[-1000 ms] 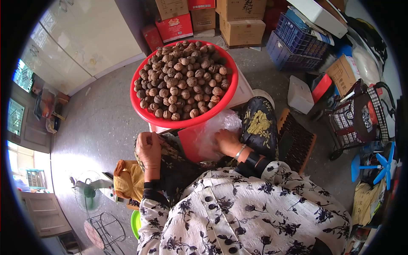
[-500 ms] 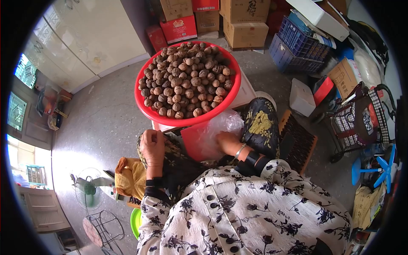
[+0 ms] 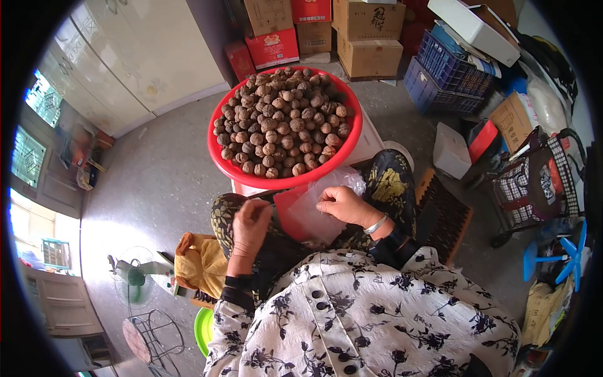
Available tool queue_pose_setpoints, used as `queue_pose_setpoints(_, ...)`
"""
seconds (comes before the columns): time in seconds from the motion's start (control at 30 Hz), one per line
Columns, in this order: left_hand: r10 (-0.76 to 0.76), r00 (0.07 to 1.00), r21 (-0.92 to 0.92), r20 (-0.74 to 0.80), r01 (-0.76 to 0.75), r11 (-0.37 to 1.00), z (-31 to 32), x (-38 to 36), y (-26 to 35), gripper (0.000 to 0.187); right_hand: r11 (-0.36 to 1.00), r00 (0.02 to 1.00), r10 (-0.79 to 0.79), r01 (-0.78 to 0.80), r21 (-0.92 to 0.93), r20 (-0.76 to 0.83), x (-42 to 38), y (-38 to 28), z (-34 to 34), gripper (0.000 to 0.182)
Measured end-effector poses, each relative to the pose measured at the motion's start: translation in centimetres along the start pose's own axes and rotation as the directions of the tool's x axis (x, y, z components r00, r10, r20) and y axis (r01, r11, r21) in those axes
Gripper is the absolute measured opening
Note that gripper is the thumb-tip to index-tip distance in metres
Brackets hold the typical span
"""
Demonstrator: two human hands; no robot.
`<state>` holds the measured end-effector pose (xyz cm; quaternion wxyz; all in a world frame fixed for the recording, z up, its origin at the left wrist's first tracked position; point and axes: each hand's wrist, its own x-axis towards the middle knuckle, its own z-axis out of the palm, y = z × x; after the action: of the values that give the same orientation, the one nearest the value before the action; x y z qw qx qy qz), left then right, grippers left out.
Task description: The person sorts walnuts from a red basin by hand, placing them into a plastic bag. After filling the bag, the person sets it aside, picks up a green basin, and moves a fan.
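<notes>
A red basin [image 3: 352, 141] heaped with walnuts [image 3: 282, 119] stands in front of my knees. My left hand [image 3: 250, 225] is raised over my left thigh, below the basin's rim, its fingers curled and closed; what they hold, if anything, does not show. Across from it, my right hand [image 3: 342, 206] is pinched shut, fingertips pointing left, over a clear plastic bag [image 3: 314, 220]. Whether the fingertips grip the bag or some small thing, I cannot make out. Beneath the bag, a flat red surface [image 3: 290, 210] shows between my knees.
Cardboard boxes [image 3: 370, 56] are stacked beyond the basin. To the right are blue crates [image 3: 443, 81], a white container [image 3: 451, 151] and a checked shopping trolley [image 3: 518, 182]. On the left stand a fan [image 3: 135, 276], a yellow cloth [image 3: 198, 264] and a wire-legged stool [image 3: 141, 339].
My right hand has come up out of the plastic bag and pinches above it. My left hand has shifted slightly right and down, toward my right hand. The whole view has shifted a little.
</notes>
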<state>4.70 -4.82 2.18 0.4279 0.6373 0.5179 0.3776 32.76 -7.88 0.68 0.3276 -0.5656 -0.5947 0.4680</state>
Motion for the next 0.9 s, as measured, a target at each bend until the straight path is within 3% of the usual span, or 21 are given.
queue_pose_setpoints(0.07, -0.079, 0.973, -0.209, 0.215, 0.125, 0.97, 0.9, -1.1, 0.7, 0.029, 0.952, 0.997, 0.03, -0.052, 0.301, 0.078, -0.4, -2.1, -0.1, 0.017)
queue_pose_setpoints(0.13, -0.105, 0.904, -0.315, 0.414, 0.251, 0.915, 1.1, -2.0, 1.9, 0.043, 0.933, 0.995, 0.032, -0.064, 0.353, 0.095, -0.4, -3.0, 0.1, 0.016)
queue_pose_setpoints(0.2, -0.098, 0.875, -0.353, 0.474, 0.291, 0.889, 1.0, -2.4, 3.2, 0.044, 0.912, 0.993, 0.036, -0.08, 0.402, 0.116, -0.3, -3.6, 0.5, 0.015)
queue_pose_setpoints(0.27, -0.095, 0.822, -0.403, 0.562, 0.372, 0.836, 0.7, -2.6, 4.1, 0.042, 0.914, 0.997, 0.065, -0.076, 0.398, 0.04, -0.3, -4.0, 1.2, 0.014)
queue_pose_setpoints(0.53, -0.215, 0.892, -0.346, 0.398, 0.363, 0.865, 1.1, -3.2, 4.0, 0.021, 0.902, 0.994, 0.047, -0.083, 0.424, 0.094, -0.1, -3.1, 3.3, 0.018)
queue_pose_setpoints(0.6, -0.241, 0.9, -0.358, 0.363, 0.373, 0.856, 1.0, -3.2, 4.0, 0.02, 0.937, 0.985, -0.151, 0.116, 0.329, 0.083, -0.2, -3.6, 2.7, 0.025)
queue_pose_setpoints(0.63, -0.247, 0.895, -0.352, 0.371, 0.381, 0.855, 1.1, -3.2, 3.9, 0.019, 0.937, 0.985, -0.151, 0.115, 0.329, 0.086, -0.2, -3.8, 2.7, 0.025)
queue_pose_setpoints(0.7, -0.252, 0.889, -0.345, 0.383, 0.391, 0.853, 1.3, -3.1, 3.7, 0.019, 0.95, 0.944, -0.152, 0.058, 0.306, 0.293, -0.6, -4.4, 2.8, 0.029)
queue_pose_setpoints(0.9, -0.258, 0.893, -0.356, 0.368, 0.392, 0.848, 2.0, -2.8, 3.6, 0.016, 0.968, 0.964, -0.162, 0.113, 0.226, 0.211, -0.6, -4.0, 3.6, 0.009)
